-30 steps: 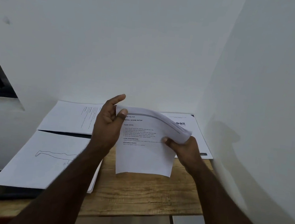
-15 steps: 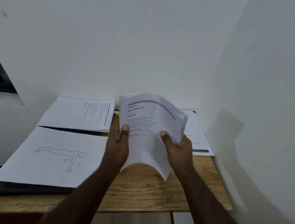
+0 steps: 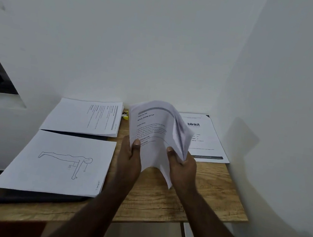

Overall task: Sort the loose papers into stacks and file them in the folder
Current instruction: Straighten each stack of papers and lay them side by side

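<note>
Holding a sheaf of papers (image 3: 155, 135) upright at frame centre, both hands clamp its lower edges: left hand (image 3: 129, 160) grip pinched with thumb on the front page, right hand (image 3: 182, 167) grip likewise, pages fanning at the right edge. On the wooden surface (image 3: 162, 199), a figure-drawing stack (image 3: 57, 162) lies lower left atop a dark folder (image 3: 39, 197). A text stack (image 3: 83, 117) sits upper left. A blinkit sheet (image 3: 206, 139) lies upper right. A small yellow object (image 3: 125, 115) sits beside the text stack.
</note>
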